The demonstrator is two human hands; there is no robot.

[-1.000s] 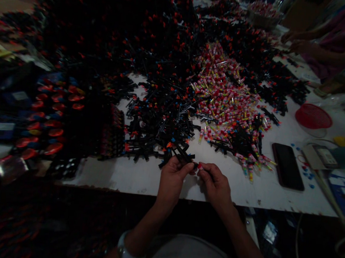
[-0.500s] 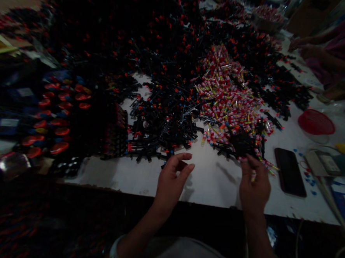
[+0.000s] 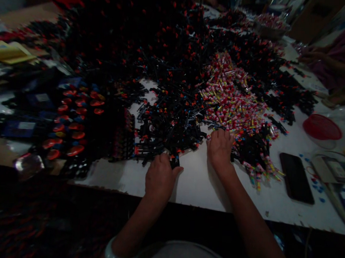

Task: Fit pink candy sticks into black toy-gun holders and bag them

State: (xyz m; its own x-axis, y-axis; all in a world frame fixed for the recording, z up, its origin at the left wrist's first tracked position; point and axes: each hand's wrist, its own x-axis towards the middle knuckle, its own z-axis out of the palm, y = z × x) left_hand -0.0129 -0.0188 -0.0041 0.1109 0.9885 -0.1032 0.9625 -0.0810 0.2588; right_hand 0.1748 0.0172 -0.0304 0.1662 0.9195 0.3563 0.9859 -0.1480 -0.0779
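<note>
Small black toy guns (image 3: 172, 125) with orange and blue tips lie heaped on the white table (image 3: 191, 184). My left hand (image 3: 158, 177) reaches into the near edge of this heap, its fingertips among the black pieces and its thumb out to the right; what it grips, if anything, is hidden. To the right, my right hand (image 3: 220, 149) is at the lower left edge of a pile of small tubes (image 3: 235, 98) with pink, red and yellow parts. Its fingers are bent down onto the pieces, and their tips are hidden.
A dark phone (image 3: 296, 178) lies at the right, with a red basket (image 3: 322, 127) behind it and small blue bits beside it. At the left are rows of orange-and-black pieces (image 3: 75, 150) and blue cards (image 3: 19, 128). Another person's arms (image 3: 325, 59) show at the upper right.
My right hand has moved left from the tubes near the phone to the tube pile's left edge. My left hand has lowered onto the black pieces. The view has shifted slightly.
</note>
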